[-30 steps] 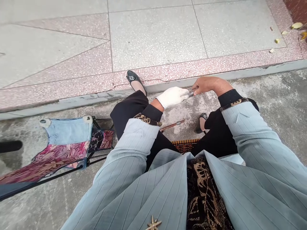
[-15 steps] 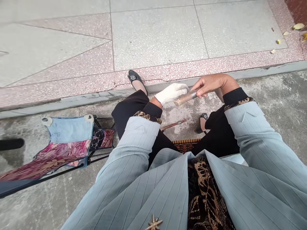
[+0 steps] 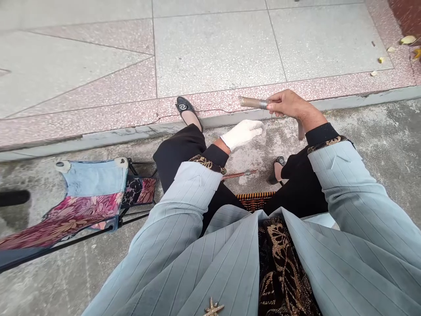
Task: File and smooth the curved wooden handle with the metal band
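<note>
My right hand [image 3: 285, 103] is closed around one end of a short, pale brown stick [image 3: 250, 102], with its free end pointing left. Grey wire [image 3: 263, 104] is wound in a tight coil around the stick, just beside my fingertips. Below it, my left hand [image 3: 244, 133] wears a white knitted glove, and its fingers are pressed together. A faint strand of wire runs down from the coil to the gloved fingertips. On the ground between my feet lies a reddish-brown rod [image 3: 239, 174] with a similar wire winding.
On my left stands a folding chair [image 3: 94, 175] with denim and floral cloth on a black frame. A low concrete step edge [image 3: 131, 134] borders the tiled floor [image 3: 217, 52] ahead. Under me shows a woven seat [image 3: 255, 201]. Yellow leaves [image 3: 408, 40] lie at the far right.
My right hand has raised the stick up and turned it nearly level. My left hand has moved slightly down and right, so the two are now farther apart.
</note>
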A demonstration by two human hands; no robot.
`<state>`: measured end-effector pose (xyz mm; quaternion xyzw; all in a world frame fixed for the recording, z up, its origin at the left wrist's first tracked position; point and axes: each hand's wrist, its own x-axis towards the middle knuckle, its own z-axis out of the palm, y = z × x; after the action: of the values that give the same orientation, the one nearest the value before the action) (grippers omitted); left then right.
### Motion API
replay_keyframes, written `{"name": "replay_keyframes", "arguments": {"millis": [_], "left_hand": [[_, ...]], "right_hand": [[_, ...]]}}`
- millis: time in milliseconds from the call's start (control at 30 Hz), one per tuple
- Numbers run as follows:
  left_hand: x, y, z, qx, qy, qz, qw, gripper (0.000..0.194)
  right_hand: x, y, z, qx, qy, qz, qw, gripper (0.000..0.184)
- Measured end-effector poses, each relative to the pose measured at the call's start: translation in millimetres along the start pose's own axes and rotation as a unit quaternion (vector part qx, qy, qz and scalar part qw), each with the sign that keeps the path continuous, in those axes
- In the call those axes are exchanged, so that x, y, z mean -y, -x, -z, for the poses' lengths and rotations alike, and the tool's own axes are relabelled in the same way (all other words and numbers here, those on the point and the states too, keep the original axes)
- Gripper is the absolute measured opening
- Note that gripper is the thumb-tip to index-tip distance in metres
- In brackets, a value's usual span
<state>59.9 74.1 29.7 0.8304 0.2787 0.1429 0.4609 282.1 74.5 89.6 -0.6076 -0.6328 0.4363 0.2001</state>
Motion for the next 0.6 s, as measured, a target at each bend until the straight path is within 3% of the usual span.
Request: {"name": "replay_keyframes", "arguments": {"millis": [167,267,433,600], "left_hand": [[1,-1,-2.5,0.03,-0.094,-0.005,0.995,0.028],[-3,0,-0.2,0.043,-0.193,0.01,0.98,0.031],[-8,4,15.7,0.042,-0.313,0.042,0.948,0.033],[-3,4,28.7,0.009,-0.295,0.017,0.955,0.033]], "right_hand": [[-4,-8,-6,-0.028,0.177,-0.006,0.984,0.026],[-5,-10,-7,-0.006,0.268,-0.014,0.963,0.023],[-8,-7,-3,0.175,0.28,-0.047,0.943,0.031],[-3,-2,1,0.307,0.213,0.002,0.927,0.041]]}}
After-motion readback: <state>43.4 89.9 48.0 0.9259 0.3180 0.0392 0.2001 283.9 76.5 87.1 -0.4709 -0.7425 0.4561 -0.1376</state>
